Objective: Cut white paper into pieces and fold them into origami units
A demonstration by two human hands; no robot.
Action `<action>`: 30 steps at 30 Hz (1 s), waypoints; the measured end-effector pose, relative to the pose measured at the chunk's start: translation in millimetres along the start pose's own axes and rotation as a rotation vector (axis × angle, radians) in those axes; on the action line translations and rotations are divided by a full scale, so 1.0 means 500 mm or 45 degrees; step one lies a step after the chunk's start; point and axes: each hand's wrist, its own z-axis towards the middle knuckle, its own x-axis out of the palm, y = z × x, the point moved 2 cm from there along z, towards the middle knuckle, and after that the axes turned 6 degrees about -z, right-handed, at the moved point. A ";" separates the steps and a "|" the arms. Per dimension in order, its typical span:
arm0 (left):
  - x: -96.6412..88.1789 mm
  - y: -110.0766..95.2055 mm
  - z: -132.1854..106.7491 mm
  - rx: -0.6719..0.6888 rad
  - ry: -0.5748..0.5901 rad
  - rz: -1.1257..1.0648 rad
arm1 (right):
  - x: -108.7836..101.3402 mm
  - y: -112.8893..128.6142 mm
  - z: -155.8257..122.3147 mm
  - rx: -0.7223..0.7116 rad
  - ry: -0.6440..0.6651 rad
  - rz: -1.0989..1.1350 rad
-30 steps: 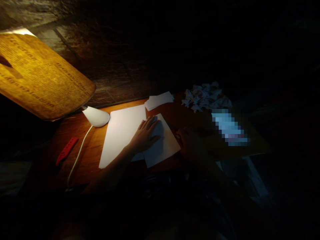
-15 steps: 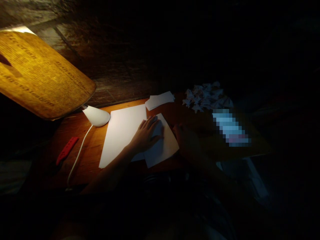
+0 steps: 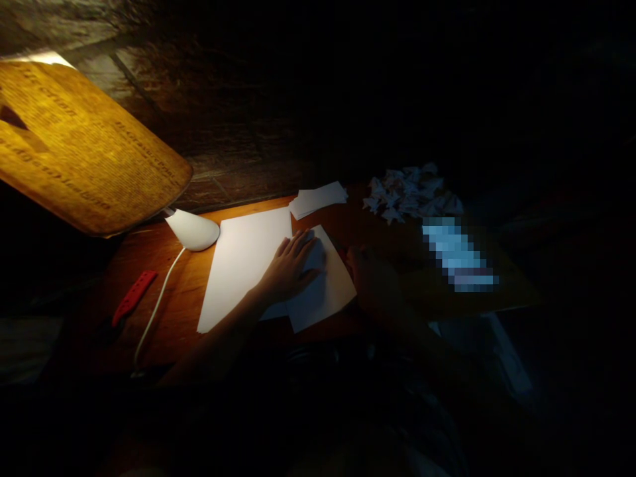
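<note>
My left hand (image 3: 293, 265) lies flat with its fingers stretched out, pressing on a small white sheet of paper (image 3: 320, 301), which may be folded. This sheet sits at an angle, partly over the right side of a larger stack of white paper (image 3: 243, 258). In deep shadow, my right hand (image 3: 365, 271) is curled at the small sheet's right edge. Its fingers look closed, but darkness hides whatever they hold.
A lamp with a printed shade (image 3: 94, 146) and white base (image 3: 193, 230) lights the wooden table (image 3: 169, 285) from the left. Nearby lies a red-strapped watch (image 3: 134, 298). Cut paper pieces (image 3: 318, 199), folded paper shapes (image 3: 410, 191) and a blurred-out bright screen (image 3: 457, 255) are farther right.
</note>
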 end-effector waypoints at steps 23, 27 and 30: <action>0.000 0.000 0.000 -0.003 0.001 0.011 | 0.008 0.006 0.017 0.090 -0.032 -0.068; 0.001 0.000 0.001 -0.012 0.004 0.013 | 0.005 0.008 0.019 0.081 -0.056 -0.056; 0.000 0.000 0.001 -0.021 0.009 0.013 | 0.002 0.008 0.020 0.093 -0.031 -0.019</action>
